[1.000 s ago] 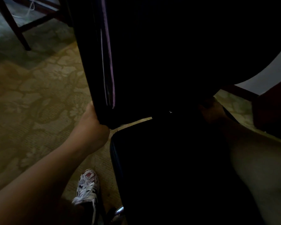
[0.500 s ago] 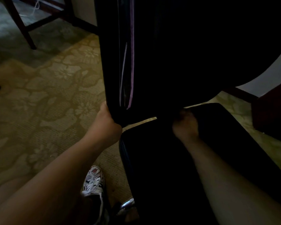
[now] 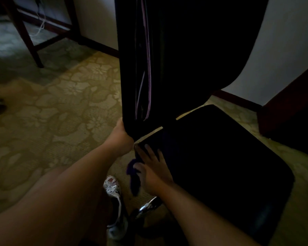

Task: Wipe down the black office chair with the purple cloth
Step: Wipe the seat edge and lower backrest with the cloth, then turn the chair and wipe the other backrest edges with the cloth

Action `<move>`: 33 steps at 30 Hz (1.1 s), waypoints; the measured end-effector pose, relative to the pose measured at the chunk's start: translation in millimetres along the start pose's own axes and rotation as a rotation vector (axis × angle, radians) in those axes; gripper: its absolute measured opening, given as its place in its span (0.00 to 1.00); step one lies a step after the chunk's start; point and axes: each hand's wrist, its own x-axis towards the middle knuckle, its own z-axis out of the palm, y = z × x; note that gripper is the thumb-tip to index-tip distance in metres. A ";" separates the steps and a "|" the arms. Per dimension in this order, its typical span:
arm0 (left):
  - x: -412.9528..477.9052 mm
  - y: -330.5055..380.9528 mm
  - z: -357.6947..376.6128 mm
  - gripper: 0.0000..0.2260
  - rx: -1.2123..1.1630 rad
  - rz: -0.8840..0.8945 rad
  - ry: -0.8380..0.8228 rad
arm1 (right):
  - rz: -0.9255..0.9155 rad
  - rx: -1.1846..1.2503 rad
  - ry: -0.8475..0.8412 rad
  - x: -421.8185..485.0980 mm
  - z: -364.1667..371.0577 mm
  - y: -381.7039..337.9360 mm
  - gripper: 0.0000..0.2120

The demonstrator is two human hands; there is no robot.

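Carpet (image 3: 52, 103): patterned, under chair (image 3: 220, 166).
Left hand (image 3: 121, 137): grasps chair's back edge.
Right hand (image 3: 153, 167): flat, pressing cloth (image 3: 133, 178) on chair.
Risk: dangling cloth may slip off.

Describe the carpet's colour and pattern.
The carpet is olive-yellow with a paler flower pattern; the head view shows it best left of the black chair.
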 end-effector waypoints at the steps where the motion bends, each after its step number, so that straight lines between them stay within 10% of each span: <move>1: -6.0 -2.1 -2.5 0.30 0.012 0.002 -0.014 | 0.000 -0.017 -0.002 -10.6 0.7 -2.3 0.14; 21: -122.0 -26.9 -8.6 0.31 0.222 -0.004 -0.168 | 0.591 0.314 -0.025 -183.6 -4.8 -22.5 0.25; 33: -175.3 -32.4 12.7 0.25 0.167 -0.037 -0.177 | 0.917 1.033 0.631 -174.2 -48.8 -61.7 0.29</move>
